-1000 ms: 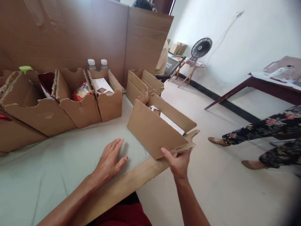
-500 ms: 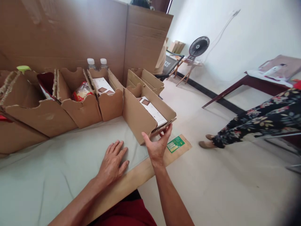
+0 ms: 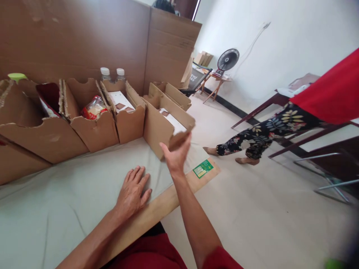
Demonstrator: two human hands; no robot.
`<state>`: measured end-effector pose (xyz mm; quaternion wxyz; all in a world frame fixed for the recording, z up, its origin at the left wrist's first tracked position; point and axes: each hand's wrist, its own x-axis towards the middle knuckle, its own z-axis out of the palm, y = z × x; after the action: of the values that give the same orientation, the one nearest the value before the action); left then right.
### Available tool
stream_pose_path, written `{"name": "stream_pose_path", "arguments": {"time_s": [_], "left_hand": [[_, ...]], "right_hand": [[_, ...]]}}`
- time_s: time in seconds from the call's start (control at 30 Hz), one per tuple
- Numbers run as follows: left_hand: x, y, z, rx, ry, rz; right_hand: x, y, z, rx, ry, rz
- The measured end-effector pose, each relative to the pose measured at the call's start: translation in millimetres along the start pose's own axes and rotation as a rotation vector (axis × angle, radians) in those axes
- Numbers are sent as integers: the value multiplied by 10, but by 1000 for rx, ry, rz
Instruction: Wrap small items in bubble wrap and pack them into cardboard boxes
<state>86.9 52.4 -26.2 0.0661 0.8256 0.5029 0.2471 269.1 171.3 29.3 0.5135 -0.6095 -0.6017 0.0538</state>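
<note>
My left hand (image 3: 133,188) lies flat, fingers spread, on the pale green table cover (image 3: 70,194) near its front edge. My right hand (image 3: 176,153) is raised at the near corner of a cardboard box (image 3: 155,129). Its fingers are smeared by motion against the box's end flap, so I cannot tell whether it grips. That box stands on the table, its side against a row of similar open boxes. A white packet (image 3: 174,121) lies inside it.
The row holds a box with white packets (image 3: 130,125), one with a red snack bag (image 3: 95,132) and larger ones (image 3: 42,138). Two bottles (image 3: 104,73) stand before a cardboard wall (image 3: 84,37). A person in floral trousers (image 3: 269,129) walks at right. A fan (image 3: 227,59) stands beyond.
My right hand has carried the box from over the table's edge leftward and set it against the row. The person at right has walked closer. My left hand has stayed put.
</note>
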Motion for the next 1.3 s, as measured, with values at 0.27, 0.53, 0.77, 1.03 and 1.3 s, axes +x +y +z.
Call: {"name": "stream_pose_path", "arguments": {"time_s": [0.27, 0.53, 0.77, 1.03, 1.3], "left_hand": [[-15, -32, 34, 28, 36, 40], [-9, -17, 20, 40, 27, 41], [-14, 5, 40, 24, 33, 21], [3, 14, 37, 8, -17, -7], [-36, -51, -148, -188, 66, -137]], "right_hand": [[16, -99, 133, -149, -245, -14], [174, -228, 277, -228, -469, -93], [329, -93, 311, -193, -552, -146], [643, -769, 275, -116, -560, -266], [903, -1454, 382, -423, -735, -398]]}}
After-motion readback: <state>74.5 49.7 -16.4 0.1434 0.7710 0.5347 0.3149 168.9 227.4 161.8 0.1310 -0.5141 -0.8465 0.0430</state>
